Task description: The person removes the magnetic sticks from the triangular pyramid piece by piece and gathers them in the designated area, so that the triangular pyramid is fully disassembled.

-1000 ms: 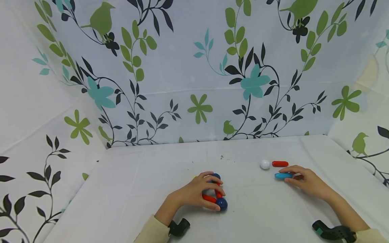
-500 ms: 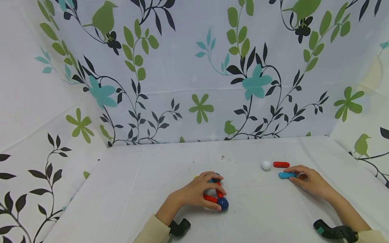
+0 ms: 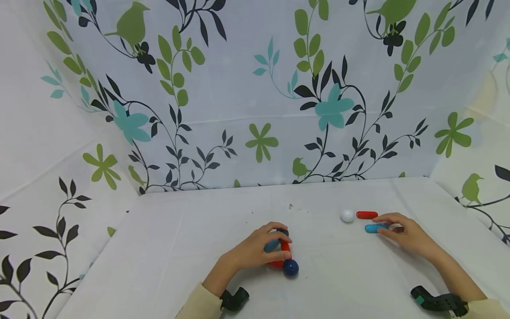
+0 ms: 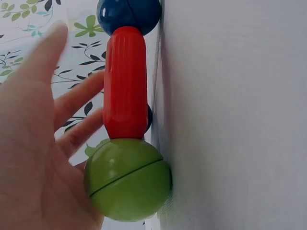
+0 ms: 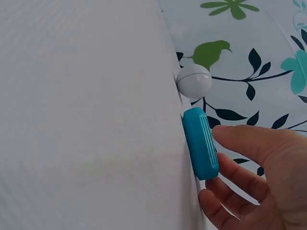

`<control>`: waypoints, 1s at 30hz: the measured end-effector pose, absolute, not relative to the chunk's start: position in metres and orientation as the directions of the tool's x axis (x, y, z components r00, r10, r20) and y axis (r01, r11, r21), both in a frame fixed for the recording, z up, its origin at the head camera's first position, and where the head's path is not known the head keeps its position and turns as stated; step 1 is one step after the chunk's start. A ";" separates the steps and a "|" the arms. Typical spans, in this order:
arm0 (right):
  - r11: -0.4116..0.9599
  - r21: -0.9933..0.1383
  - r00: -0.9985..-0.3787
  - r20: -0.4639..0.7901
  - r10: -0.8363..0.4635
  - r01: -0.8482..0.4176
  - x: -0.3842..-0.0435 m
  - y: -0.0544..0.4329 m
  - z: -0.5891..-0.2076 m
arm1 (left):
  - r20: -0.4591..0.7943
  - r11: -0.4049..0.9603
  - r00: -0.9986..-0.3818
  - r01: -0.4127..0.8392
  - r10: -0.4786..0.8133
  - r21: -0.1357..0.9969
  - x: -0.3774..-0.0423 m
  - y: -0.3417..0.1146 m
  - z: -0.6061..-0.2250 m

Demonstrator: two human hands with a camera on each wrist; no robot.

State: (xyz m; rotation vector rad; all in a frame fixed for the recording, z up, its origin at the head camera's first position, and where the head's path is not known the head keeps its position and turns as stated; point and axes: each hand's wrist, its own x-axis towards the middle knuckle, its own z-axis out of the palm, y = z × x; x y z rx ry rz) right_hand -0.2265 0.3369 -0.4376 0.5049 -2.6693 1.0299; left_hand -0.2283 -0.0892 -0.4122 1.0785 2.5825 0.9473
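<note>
My left hand is over a joined toy piece of rods and balls. The left wrist view shows a red rod between a green ball and a dark blue ball; the thumb is blurred and apart, the fingers reach loosely behind the rod. Another red rod, a second dark blue ball and a light blue piece show under the hand in the head view. With thumb and fingers, my right hand holds one end of a loose light blue rod low on the table.
A white ball and a loose red rod lie just beyond the light blue rod. The white-covered table meets a hanging cloth printed with leaves at its back edge. Dark devices sit on both wrists.
My left thumb has lifted off the near dark blue ball and drawn in towards the red rod. The light blue rod has shifted slightly right with my right hand.
</note>
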 end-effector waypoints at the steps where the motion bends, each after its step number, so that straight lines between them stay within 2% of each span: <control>1: 0.691 -0.606 -0.914 0.336 -0.227 -0.394 -0.226 0.337 -0.436 | 0.080 0.544 -0.731 0.572 0.678 0.614 -0.229 -0.089 -0.412; 8: 0.689 -0.611 -0.916 0.333 -0.223 -0.390 -0.223 0.331 -0.426 | 0.156 0.695 -0.824 0.548 0.545 0.466 -0.228 -0.089 -0.412; 11: 0.677 -0.608 -0.906 0.346 -0.245 -0.415 -0.222 0.327 -0.422 | 0.183 0.729 -0.842 0.533 0.508 0.429 -0.229 -0.089 -0.414; 19: 0.588 -0.608 -0.844 0.424 -0.328 -0.534 -0.220 0.308 -0.419 | 0.186 0.727 -0.840 0.535 0.509 0.429 -0.231 -0.089 -0.415; 30: 0.514 -0.565 -0.764 0.453 -0.460 -0.645 -0.211 0.275 -0.420 | 0.166 0.671 -0.786 0.600 0.596 0.435 -0.230 -0.085 -0.416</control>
